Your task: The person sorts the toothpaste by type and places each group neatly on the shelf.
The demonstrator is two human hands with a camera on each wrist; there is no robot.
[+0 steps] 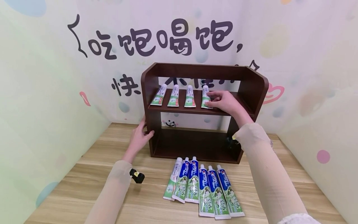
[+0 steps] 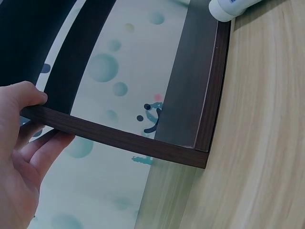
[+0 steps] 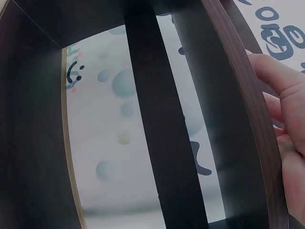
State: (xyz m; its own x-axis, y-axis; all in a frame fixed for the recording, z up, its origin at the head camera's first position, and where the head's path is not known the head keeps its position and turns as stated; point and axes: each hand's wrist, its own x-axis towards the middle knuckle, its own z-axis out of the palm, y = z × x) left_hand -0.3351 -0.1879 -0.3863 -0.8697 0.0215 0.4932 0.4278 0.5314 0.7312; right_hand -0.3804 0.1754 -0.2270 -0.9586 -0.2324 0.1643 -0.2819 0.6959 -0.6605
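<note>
A dark brown two-tier wooden shelf (image 1: 179, 109) stands on the table. My left hand (image 1: 138, 138) grips its left side panel (image 2: 121, 136), thumb on one side and fingers on the other. On the upper tier, my right hand (image 1: 226, 102) holds the rightmost green-and-white toothpaste tube (image 1: 205, 89) between thumb and fingers, the tube lying cap toward the back. To its left lie more such tubes (image 1: 190, 96) in a spaced row. In the right wrist view the shelf board hides the tube; only part of the hand (image 3: 290, 102) shows.
In front of the shelf, several blue-and-green toothpaste tubes (image 1: 205, 193) lie side by side on the wooden table (image 1: 148, 202), with one green-and-white tube (image 1: 173, 179) at their left. A patterned wall (image 1: 117, 18) with dark lettering rises behind; side walls flank the table.
</note>
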